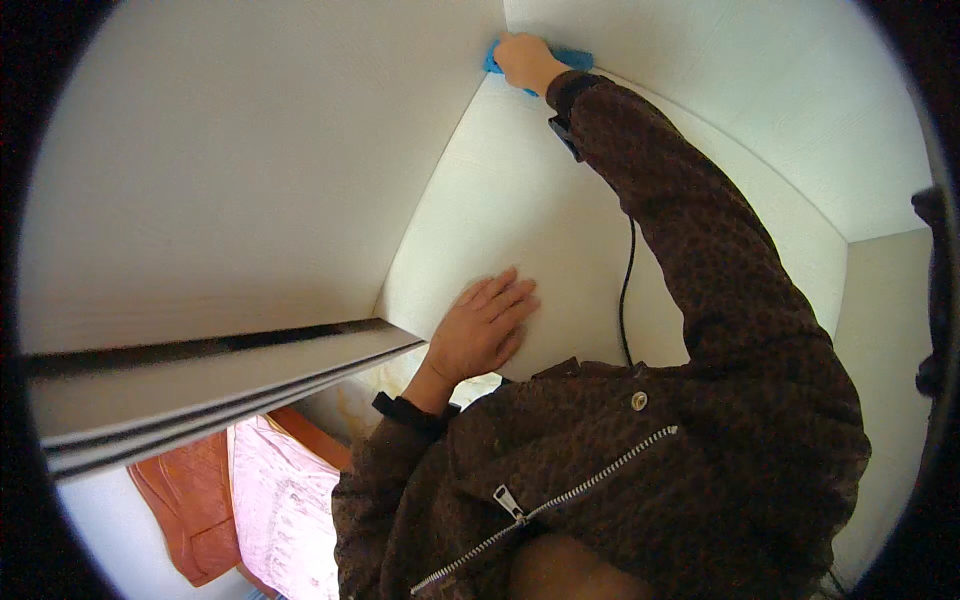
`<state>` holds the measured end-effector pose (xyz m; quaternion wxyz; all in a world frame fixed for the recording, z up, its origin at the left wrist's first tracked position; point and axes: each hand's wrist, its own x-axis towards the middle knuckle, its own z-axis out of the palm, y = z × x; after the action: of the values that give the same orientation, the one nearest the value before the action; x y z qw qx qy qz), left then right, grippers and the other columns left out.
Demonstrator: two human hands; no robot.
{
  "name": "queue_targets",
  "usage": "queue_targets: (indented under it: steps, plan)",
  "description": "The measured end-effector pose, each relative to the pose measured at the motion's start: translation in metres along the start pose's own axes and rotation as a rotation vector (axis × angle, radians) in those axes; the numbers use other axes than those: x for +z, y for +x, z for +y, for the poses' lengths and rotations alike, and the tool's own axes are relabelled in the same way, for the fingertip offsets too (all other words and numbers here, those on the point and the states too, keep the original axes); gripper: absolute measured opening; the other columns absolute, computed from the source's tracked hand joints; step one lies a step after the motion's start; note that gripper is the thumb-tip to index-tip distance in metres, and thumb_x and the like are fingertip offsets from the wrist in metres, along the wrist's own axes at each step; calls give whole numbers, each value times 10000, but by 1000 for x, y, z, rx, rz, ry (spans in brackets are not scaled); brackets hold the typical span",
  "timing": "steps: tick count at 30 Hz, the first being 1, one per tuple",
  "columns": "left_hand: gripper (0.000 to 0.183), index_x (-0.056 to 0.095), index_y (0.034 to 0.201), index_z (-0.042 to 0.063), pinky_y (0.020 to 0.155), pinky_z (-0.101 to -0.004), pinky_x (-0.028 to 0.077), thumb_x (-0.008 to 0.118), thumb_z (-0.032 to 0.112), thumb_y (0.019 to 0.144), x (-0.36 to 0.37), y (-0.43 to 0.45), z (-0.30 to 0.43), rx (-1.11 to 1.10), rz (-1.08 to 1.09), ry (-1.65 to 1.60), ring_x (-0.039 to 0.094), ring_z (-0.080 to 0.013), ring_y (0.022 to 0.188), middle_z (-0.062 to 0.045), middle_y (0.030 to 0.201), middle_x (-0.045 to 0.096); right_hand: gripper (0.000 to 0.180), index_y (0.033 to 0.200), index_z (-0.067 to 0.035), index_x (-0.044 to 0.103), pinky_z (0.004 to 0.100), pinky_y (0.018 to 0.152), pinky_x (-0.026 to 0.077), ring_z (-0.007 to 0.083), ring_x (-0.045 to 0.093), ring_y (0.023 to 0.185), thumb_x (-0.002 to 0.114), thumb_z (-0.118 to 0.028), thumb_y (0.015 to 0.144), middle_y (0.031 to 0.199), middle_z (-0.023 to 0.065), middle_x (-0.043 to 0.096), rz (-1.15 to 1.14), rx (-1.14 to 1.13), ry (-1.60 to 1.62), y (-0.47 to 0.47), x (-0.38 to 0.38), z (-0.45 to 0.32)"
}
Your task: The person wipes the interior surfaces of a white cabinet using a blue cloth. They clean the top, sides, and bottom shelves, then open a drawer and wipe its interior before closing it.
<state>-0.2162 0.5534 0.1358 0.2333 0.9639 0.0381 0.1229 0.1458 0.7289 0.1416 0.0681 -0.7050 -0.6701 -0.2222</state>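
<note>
My right hand (529,61) is closed around a blue cloth (574,58) at the far inner corner, where white wood-grain panels meet. Parts of the cloth stick out on both sides of the fist. Below it, my left hand (484,326) is spread over the pale base panel (480,202), with nothing in it. Its fingertips look slightly blurred, and I cannot tell whether the palm touches the panel. A dark patterned sleeve (697,217) crosses the right part of the panel.
A tall side panel (225,165) rises at the left, ending in a grooved edge (240,412). Another panel (795,97) stands at the right. A black cord (624,292) hangs near my chest. At lower left are a brown carved board (191,510) and pink fabric (285,502).
</note>
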Motion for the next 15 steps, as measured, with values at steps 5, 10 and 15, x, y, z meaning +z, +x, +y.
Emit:
queue_targets:
  steps: [5,10,15]
  plan:
    - [452,596,1250,101,1090,-498,358,637,144,802,-7,10,2,11,23,6,442,-352,1331,-94,1380,533,120,835,0,716,432,690,567,346,672,839,693,-76,745,939,179,652,-85,-120,72,-12,-26,-32]
    - [451,612,1222,93,1080,-450,383,678,115,777,-26,30,18,30,101,79,459,-307,1325,-81,1355,557,153,885,19,715,432,718,563,351,663,870,691,-75,767,987,205,634,-223,-304,133,-20,-80,-49]
    - [394,611,1221,87,1078,-441,390,643,114,829,-34,28,20,21,134,121,463,-292,1321,-74,1346,565,175,926,27,702,394,784,539,315,636,914,680,-36,764,1049,171,597,-360,-435,149,-28,-113,-110]
